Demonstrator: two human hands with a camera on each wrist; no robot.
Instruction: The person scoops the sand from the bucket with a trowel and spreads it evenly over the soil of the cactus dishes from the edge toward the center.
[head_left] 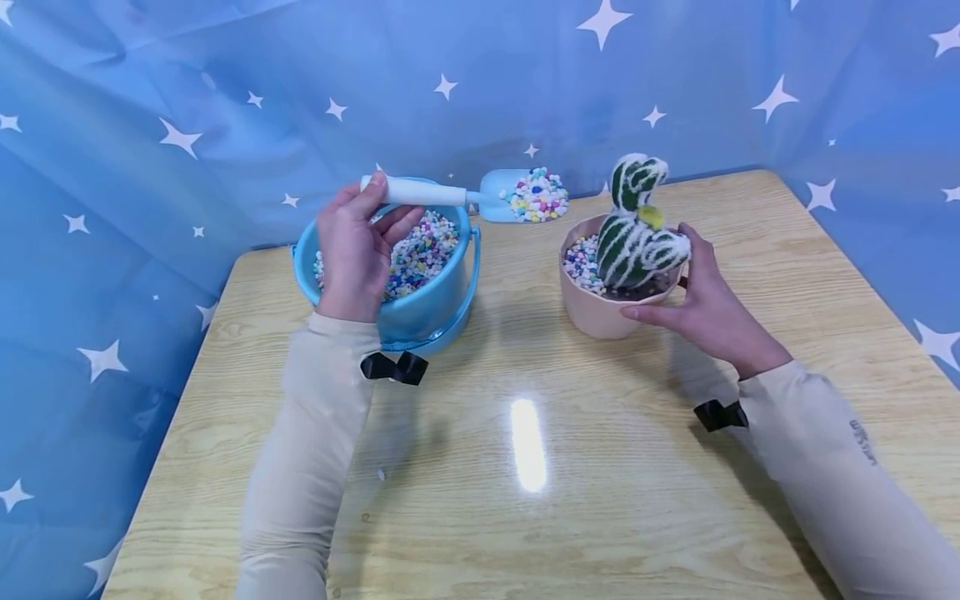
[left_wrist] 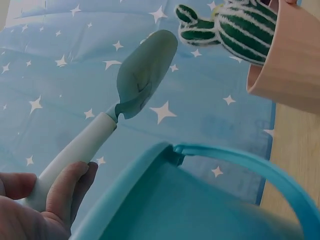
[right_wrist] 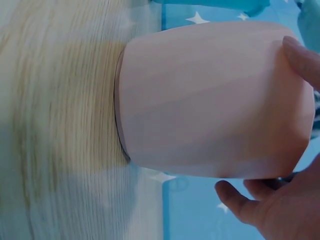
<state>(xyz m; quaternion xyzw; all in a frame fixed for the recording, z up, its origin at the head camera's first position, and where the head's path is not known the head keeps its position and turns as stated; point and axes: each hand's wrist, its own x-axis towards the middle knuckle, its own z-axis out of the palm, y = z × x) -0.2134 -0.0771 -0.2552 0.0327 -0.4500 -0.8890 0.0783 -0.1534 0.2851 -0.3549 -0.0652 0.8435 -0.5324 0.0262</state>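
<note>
My left hand grips the white handle of a light blue scoop, held above the blue bucket. Small multicoloured pebbles are heaped on the scoop's blade, which extends right of the bucket toward the pot. More of these pebbles fill the bucket. A pink flowerpot stands on the table, and my right hand holds it by its right side, thumb at the front rim. In it sits a fuzzy green-and-white cactus with a yellow flower; pebbles lie on its left side, dark material in front.
The wooden table runs back to a blue curtain with white stars. The bucket's handle hangs down at its front right. A small pale bit lies on the table near my left sleeve.
</note>
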